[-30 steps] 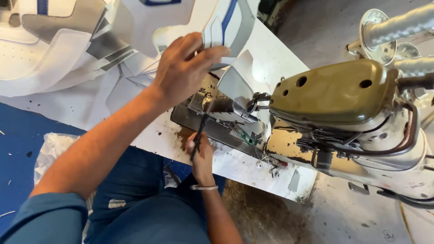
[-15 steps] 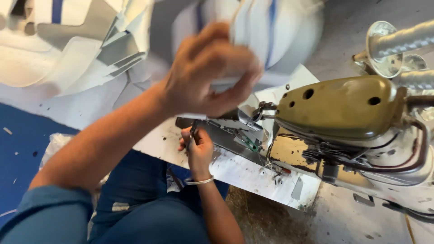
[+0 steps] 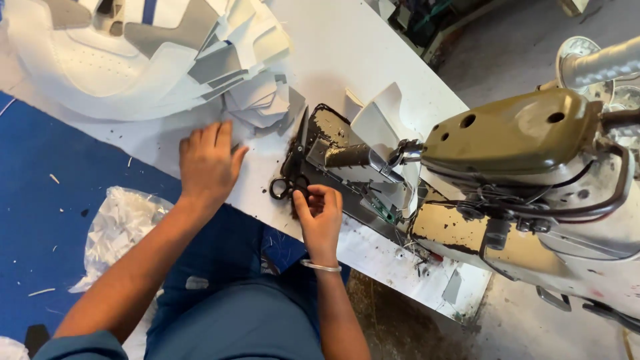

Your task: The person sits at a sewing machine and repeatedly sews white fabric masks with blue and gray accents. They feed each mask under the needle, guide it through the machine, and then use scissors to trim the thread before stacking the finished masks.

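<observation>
My left hand (image 3: pixel 207 160) lies flat and open on the white table (image 3: pixel 360 53), fingers spread, just below a pile of white and grey cut pieces (image 3: pixel 167 60). It holds nothing. My right hand (image 3: pixel 321 215), with a bangle at the wrist, has its fingertips closed on the handle rings of black scissors (image 3: pixel 295 157). The scissors lie on the table with their blades pointing away, next to the bed of an olive sewing machine (image 3: pixel 513 133).
A white cut piece (image 3: pixel 377 120) sits at the machine's needle area. A crumpled heap of white scraps (image 3: pixel 123 230) lies on the blue floor (image 3: pixel 47 220) at the left. My blue-trousered lap is under the table's near edge.
My left hand held a white and blue piece up in the air; it has come down empty onto the table by the pile. My right hand stays at the scissors.
</observation>
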